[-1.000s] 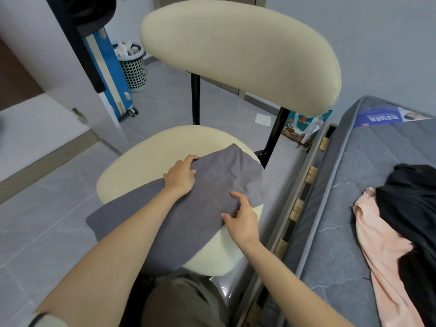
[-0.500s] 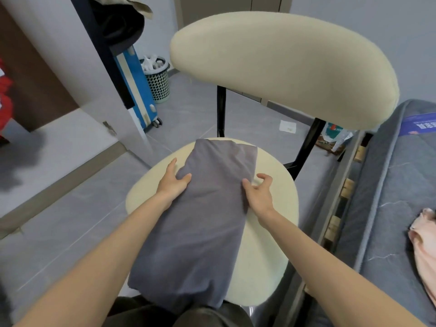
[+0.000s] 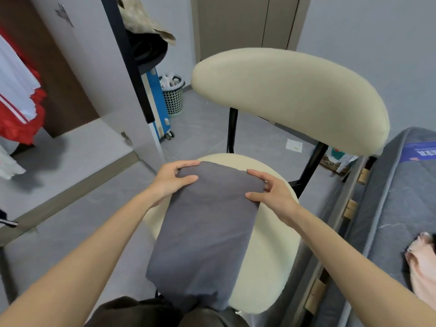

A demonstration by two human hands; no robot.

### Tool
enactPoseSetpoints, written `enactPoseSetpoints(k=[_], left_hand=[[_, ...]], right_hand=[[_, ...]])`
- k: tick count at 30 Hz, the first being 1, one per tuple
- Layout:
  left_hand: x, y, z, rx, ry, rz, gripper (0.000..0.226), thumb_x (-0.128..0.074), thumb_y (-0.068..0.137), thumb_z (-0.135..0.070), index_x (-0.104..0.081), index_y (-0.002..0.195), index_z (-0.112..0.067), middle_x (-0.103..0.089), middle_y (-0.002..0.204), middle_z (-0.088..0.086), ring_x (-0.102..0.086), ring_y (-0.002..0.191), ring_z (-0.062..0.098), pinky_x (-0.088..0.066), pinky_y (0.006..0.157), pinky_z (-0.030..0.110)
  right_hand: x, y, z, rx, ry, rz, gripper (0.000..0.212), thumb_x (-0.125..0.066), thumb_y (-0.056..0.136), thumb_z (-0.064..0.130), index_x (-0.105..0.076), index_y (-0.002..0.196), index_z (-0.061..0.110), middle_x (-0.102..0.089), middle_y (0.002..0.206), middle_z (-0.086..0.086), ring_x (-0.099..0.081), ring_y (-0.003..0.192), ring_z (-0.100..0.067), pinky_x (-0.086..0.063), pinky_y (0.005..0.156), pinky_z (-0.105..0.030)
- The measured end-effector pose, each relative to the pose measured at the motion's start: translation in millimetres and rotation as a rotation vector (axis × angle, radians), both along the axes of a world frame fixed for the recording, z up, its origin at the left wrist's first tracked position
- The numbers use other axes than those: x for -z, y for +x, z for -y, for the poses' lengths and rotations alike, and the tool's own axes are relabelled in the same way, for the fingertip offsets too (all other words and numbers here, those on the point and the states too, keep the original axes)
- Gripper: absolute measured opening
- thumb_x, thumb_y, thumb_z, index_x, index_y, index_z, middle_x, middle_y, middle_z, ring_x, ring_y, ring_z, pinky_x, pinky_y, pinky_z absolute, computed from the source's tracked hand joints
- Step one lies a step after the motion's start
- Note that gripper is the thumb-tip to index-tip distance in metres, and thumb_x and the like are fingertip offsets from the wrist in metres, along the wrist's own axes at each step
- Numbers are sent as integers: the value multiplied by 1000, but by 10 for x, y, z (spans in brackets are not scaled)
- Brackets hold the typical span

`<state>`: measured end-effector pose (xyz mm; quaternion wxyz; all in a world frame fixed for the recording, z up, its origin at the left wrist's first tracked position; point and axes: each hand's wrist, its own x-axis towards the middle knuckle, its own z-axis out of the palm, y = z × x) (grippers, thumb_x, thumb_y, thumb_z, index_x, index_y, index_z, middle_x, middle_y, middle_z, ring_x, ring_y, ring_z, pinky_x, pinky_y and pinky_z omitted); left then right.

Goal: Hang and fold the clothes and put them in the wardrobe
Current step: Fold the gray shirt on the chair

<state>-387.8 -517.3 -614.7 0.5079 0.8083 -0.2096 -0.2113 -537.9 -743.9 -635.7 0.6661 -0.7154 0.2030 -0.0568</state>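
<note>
A folded grey garment (image 3: 207, 230) lies lengthwise on the cream seat of a chair (image 3: 271, 263), its near end hanging over the seat's front edge. My left hand (image 3: 172, 179) grips the garment's far left corner, thumb on top and fingers curled over the far edge. My right hand (image 3: 271, 192) grips the far right corner the same way. The wardrobe (image 3: 70, 95) stands open at the left with a red and white garment (image 3: 18, 102) hanging inside.
A bed with a grey mattress (image 3: 401, 197) runs along the right, with a pink garment (image 3: 422, 263) on it. A blue suitcase (image 3: 157, 105) and a mesh waste bin (image 3: 173, 95) stand behind the wardrobe door. The chair's cream backrest (image 3: 290, 97) rises ahead.
Both hands slid from the garment's sides to its far corners and now grip them. The garment, earlier lying askew, is now straight on the seat. The view shifted left toward the wardrobe.
</note>
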Motion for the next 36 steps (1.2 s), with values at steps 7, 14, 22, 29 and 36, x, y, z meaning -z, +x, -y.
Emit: enactPoseSetpoints(k=[7,14,22,29,36], left_hand=[[-631,-456,-309,-41,290,519,40,-85,69,-17,-72,107,-16,-70,105,-4,-59,93,11,-42,81,22],[-1038,-852,-520,-106,286,669,19,-83,73,-29,-68,83,-21,-66,82,-9,-59,80,12,-42,68,26],[-1438,-965,-616,-48,270,717,29,-80,73,-42,-63,79,-19,-50,85,-7,-47,84,10,-32,63,18],[-1637,-846,-374,-65,178,586,36,-75,83,-25,-41,77,-14,-51,74,2,-40,69,18,-30,58,30],[-1879,-708,-39,-245,-29,784,39,-57,94,-16,-25,71,-19,-63,81,13,-44,72,22,-38,65,39]], right_hand=[[-659,-316,-171,-124,-480,76,59,-77,77,6,-58,130,24,-60,126,5,-57,110,-8,-44,92,-18],[-1143,-559,-358,-149,-895,106,49,-58,94,13,-40,139,14,-46,129,-9,-42,122,-23,-25,87,-13],[-1843,-716,-245,-205,-1205,0,28,-56,96,28,-52,114,7,-37,106,-9,-40,98,-27,-35,82,-32],[-1993,-522,-221,-67,-637,136,13,-53,94,6,-41,93,10,-62,82,-11,-67,61,-24,-54,59,-26],[-2173,-166,5,75,-607,482,24,-53,89,-6,-41,98,12,-54,95,0,-53,90,-22,-42,71,-13]])
